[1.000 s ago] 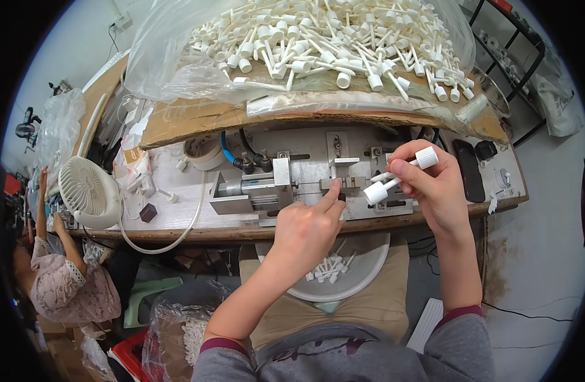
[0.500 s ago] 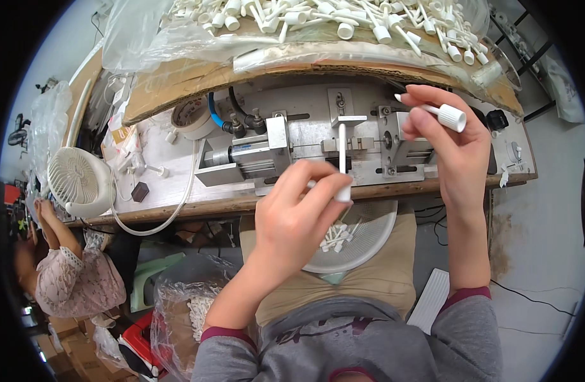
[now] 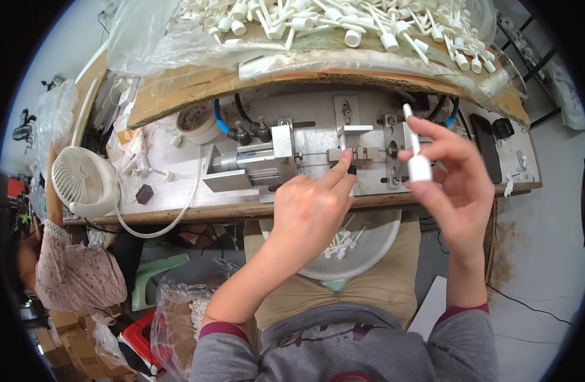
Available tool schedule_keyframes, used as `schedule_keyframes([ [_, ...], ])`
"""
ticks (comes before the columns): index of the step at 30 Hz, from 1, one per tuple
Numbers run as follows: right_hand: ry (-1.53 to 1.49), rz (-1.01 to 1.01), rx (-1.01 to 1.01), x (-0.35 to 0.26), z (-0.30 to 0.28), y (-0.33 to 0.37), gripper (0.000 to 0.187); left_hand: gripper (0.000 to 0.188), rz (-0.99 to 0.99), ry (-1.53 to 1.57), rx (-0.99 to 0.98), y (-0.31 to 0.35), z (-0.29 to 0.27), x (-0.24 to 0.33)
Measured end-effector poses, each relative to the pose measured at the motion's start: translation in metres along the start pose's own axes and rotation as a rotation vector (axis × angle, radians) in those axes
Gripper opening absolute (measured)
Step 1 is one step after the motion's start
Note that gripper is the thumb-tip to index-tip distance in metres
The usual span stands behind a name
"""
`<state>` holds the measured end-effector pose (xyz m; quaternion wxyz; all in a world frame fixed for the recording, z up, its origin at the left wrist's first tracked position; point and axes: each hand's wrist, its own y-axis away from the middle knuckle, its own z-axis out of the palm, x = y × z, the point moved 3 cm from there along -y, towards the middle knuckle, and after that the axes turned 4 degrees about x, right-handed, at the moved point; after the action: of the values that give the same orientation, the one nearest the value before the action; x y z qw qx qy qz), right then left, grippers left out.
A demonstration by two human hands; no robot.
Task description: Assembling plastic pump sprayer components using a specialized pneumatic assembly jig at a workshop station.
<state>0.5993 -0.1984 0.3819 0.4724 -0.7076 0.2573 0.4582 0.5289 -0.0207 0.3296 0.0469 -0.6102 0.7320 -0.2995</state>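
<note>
My left hand (image 3: 315, 207) reaches over the small metal machine, index finger stretched out. Its fingertip presses on a white stem (image 3: 343, 141) at the metal block (image 3: 362, 154) in the machine's middle; whatever is at the stem's lower end is hidden under the fingers. To the right, my right hand (image 3: 458, 181) pinches a white plastic cap with a long stem (image 3: 420, 168) between thumb and fingers. That stem points up and away. The machine has an air cylinder (image 3: 254, 162) on its left side and an upright bracket plate (image 3: 394, 137) on its right.
Many loose white stemmed caps (image 3: 353, 38) lie on a cardboard shelf (image 3: 178, 95) above the bench. A mesh basket (image 3: 381, 245) with several white pieces rests on my lap. A fan (image 3: 82, 180) and tape roll (image 3: 200, 121) stand left. Another person (image 3: 82, 274) sits at far left.
My left hand has gone from holding a stemmed cap above the machine to pressing its stem with the index finger. My right hand has lowered slightly, its cap turned with the stem pointing up.
</note>
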Motion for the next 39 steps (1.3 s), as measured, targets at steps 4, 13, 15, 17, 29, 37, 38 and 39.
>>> schedule_keyframes([
  [4, 0.572, -0.273, -0.089, 0.002, 0.008, 0.013, 0.033, 0.023, -0.091, 0.263, 0.062, -0.035, -0.038, -0.016],
  [13, 0.938, -0.43, -0.293, 0.043, 0.055, 0.03, 0.027, 0.022, -0.16, -0.006, 0.349, -0.164, -0.083, -0.091],
  [15, 0.972, -0.461, -0.268, 0.041, 0.057, 0.022, 0.02, 0.022, -0.299, -0.044, 0.104, -0.176, -0.084, -0.091],
  [17, 0.972, -0.474, -0.279, 0.043, 0.056, 0.019, 0.018, 0.023, -0.322, -0.14, -0.011, -0.182, -0.082, -0.1],
  [29, 0.636, -0.401, 0.042, 0.011, 0.029, 0.009, 0.056, 0.012, 0.008, 0.306, 0.11, -0.131, -0.091, -0.038],
  [37, 0.669, -0.583, 0.282, -0.013, -0.019, 0.031, 0.031, 0.009, -0.098, 0.711, -0.227, -0.088, -0.042, 0.052],
  [38, 0.665, -0.497, 0.301, -0.013, -0.025, 0.037, 0.029, 0.009, -0.154, 0.799, -0.278, -0.087, -0.039, 0.058],
  [39, 0.661, -0.418, 0.318, -0.015, -0.031, 0.042, 0.028, 0.008, -0.209, 0.881, -0.322, -0.087, -0.036, 0.064],
])
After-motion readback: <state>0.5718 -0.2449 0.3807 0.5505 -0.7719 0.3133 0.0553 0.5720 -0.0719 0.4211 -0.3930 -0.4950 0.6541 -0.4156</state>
